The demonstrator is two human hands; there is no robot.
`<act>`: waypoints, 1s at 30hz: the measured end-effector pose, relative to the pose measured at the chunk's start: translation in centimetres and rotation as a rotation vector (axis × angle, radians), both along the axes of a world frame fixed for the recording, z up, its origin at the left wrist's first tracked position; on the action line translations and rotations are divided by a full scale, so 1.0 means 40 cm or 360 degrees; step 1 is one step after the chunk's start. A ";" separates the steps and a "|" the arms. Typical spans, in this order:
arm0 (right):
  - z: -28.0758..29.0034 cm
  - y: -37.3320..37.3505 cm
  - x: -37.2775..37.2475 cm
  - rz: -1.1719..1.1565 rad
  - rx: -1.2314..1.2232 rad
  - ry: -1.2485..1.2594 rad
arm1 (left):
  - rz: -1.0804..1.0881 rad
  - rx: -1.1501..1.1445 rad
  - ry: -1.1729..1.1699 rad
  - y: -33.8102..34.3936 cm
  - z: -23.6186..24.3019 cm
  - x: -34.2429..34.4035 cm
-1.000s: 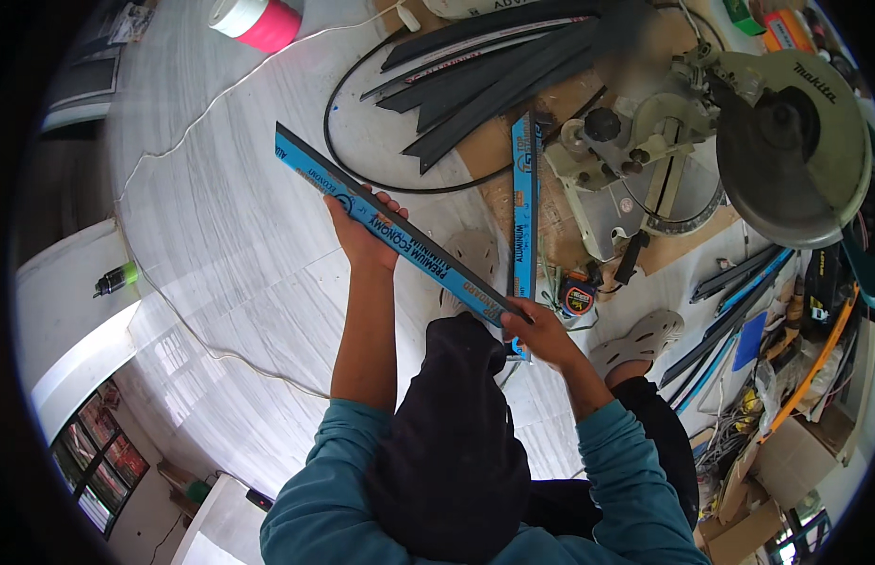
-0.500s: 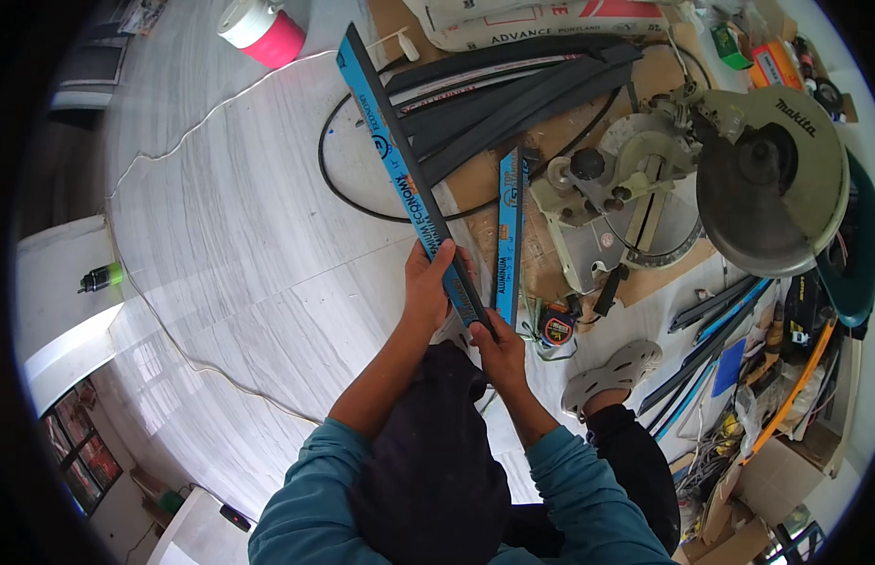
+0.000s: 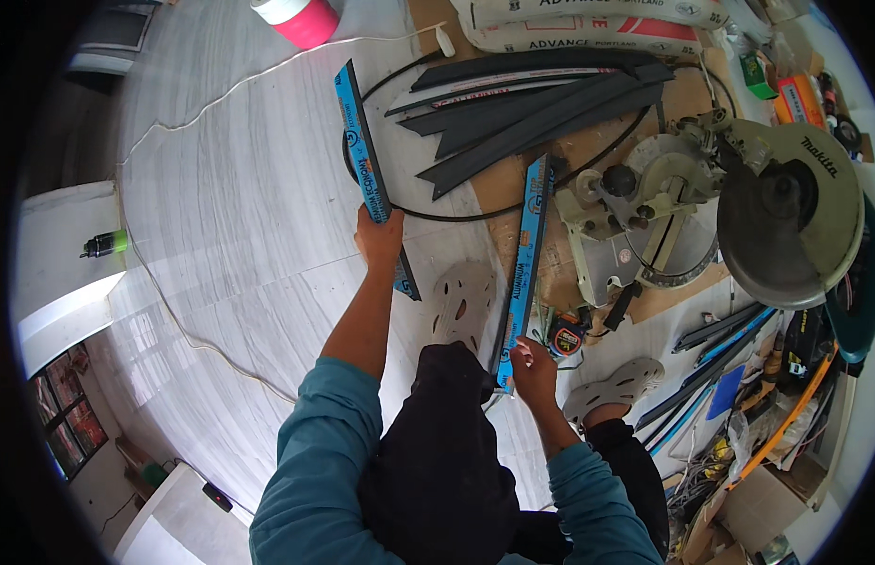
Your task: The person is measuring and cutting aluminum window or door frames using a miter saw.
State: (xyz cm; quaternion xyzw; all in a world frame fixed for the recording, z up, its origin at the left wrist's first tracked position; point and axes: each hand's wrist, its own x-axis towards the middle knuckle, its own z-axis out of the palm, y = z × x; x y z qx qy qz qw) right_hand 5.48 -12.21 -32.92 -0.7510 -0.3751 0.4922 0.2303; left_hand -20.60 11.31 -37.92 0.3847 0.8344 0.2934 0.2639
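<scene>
My left hand (image 3: pixel 378 237) is closed around the middle of a dark metal profile (image 3: pixel 356 141) with printed blue film on its face and a slanted far end. It is held over the floor to the left, tilted. A second blue-filmed profile (image 3: pixel 526 254) stretches from the cardboard toward me. At its near end is my right hand (image 3: pixel 535 375), with fingers curled and thumb and fingertips against the right edge; the palm side is hidden. Just beyond that hand rests a tape measure (image 3: pixel 567 334).
A mitre saw (image 3: pixel 682 212) stands on cardboard (image 3: pixel 508 235) at right. Beyond lie dark mitred profiles (image 3: pixel 541 118), a looped black cable (image 3: pixel 456 218) and cement bags (image 3: pixel 588 30). Offcuts (image 3: pixel 711 367) and tools crowd the far right. A white cord (image 3: pixel 178 315) crosses the floor at left.
My right hand has let go of the first profile and moved to the second one's near end. My left hand has carried the first profile leftward. The view has shifted.
</scene>
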 end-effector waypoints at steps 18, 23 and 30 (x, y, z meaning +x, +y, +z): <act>-0.025 0.023 -0.078 0.0032 -0.0596 -0.0714 | -0.0702 0.0449 0.0339 -0.172 0.009 0.106; -0.046 -0.037 -0.038 0.0207 -0.0229 -0.0546 | -0.0925 0.0268 -0.0285 -0.155 0.107 0.217; 0.081 -0.045 0.013 0.0345 -0.0148 -0.0208 | -0.0836 -0.0353 -0.2212 -0.115 0.190 0.271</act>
